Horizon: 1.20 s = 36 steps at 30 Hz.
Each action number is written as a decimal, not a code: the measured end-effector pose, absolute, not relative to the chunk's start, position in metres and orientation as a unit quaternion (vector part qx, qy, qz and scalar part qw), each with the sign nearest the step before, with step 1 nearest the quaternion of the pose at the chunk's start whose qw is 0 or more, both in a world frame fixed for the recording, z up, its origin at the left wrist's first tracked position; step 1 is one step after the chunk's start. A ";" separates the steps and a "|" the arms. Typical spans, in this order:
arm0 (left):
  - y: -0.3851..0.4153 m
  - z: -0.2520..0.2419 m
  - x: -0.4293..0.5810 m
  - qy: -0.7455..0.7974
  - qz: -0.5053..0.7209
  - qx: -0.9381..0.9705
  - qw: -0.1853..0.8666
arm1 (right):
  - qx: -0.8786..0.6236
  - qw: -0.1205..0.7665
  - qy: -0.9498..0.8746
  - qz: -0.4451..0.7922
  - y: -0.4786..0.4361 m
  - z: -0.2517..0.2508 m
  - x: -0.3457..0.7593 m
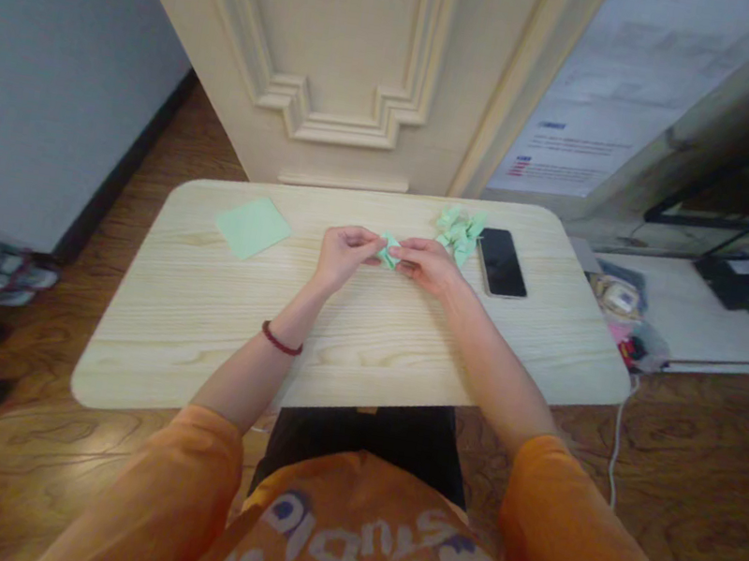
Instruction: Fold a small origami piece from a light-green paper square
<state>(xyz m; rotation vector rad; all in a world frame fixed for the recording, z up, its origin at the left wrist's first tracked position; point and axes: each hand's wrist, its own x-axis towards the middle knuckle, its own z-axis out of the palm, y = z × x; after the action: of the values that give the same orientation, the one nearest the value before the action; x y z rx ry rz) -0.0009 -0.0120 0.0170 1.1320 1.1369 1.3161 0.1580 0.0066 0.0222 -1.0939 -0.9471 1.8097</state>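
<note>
A small folded piece of green paper (389,251) is held between my two hands above the middle of the table. My left hand (345,255) pinches its left side with thumb and fingertips. On the right side, my right hand (425,264) grips it the same way. Flat green paper sheets (253,227) lie at the table's left, squared up in a diamond position. Just behind my right hand sits a small pile of folded green paper pieces (460,230).
A black-screened phone (503,263) lies on the pale wooden table (198,319), right of the folded pile. A cream panelled door (354,50) rises behind the table. To the right, a low white shelf (702,318) holds assorted items; a white cable (617,442) hangs nearby.
</note>
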 end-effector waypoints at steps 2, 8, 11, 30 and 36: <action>-0.012 0.017 -0.001 0.473 0.546 0.469 0.508 | -0.434 0.404 -0.371 0.715 0.007 0.022 0.157; -0.014 0.020 0.000 0.476 0.544 0.463 0.513 | -0.434 0.407 -0.374 0.711 0.007 0.022 0.158; -0.014 0.020 0.001 0.473 0.543 0.460 0.519 | -0.439 0.404 -0.378 0.708 0.007 0.022 0.159; -0.011 0.019 -0.008 0.441 0.471 0.402 0.650 | -0.408 0.383 -0.384 0.735 0.009 0.019 0.163; -0.011 0.020 -0.005 0.458 0.460 0.399 0.648 | -0.389 0.415 -0.419 0.708 0.006 0.023 0.161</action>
<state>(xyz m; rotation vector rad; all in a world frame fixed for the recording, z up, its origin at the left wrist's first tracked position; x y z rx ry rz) -0.0049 -0.0113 0.0200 0.9071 1.0426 1.0454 0.1610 0.0061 0.0231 -0.9782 -1.0524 1.7775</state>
